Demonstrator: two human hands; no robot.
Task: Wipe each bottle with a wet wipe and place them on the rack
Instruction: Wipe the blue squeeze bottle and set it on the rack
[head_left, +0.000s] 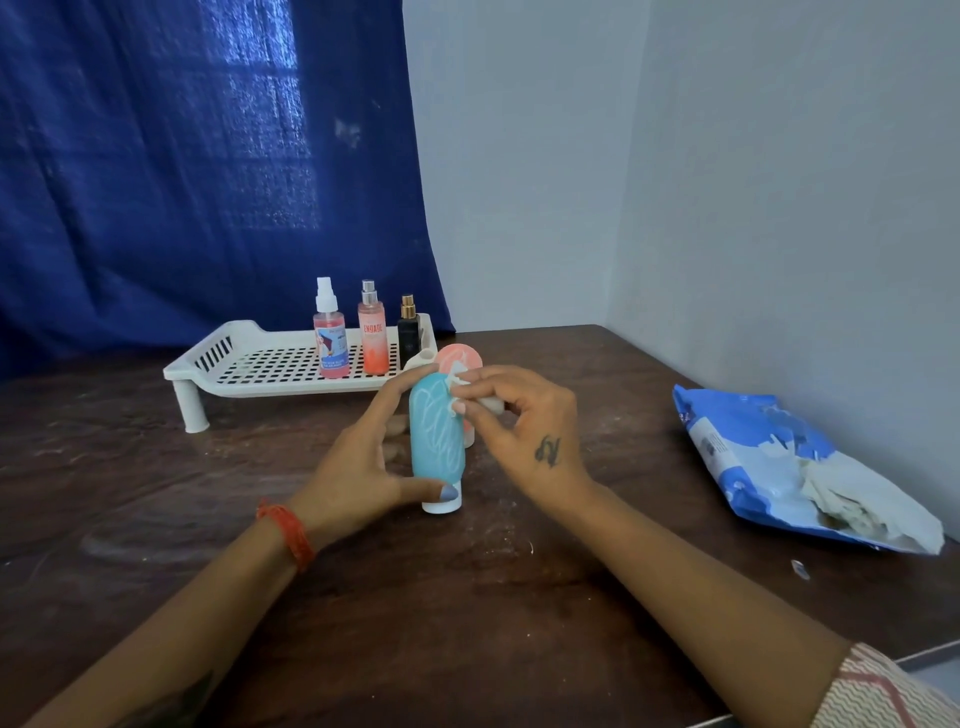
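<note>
Wiping the teal bottle at the middle of the table.

The left hand (358, 467) is gripping the teal bottle (436, 441), which is standing cap-down on the brown table (208, 493), thumb lying across the white cap. The right hand (524, 421) is pinching a folded wet wipe (480, 397) and pressing it against the bottle's upper right side. A pink bottle (460, 358) is showing just behind the teal one. Three spray bottles (370, 332) are standing upright at the right end of the white rack (249, 364), far left. A blue wipes pack (779, 467) is lying well apart at the right.
</note>
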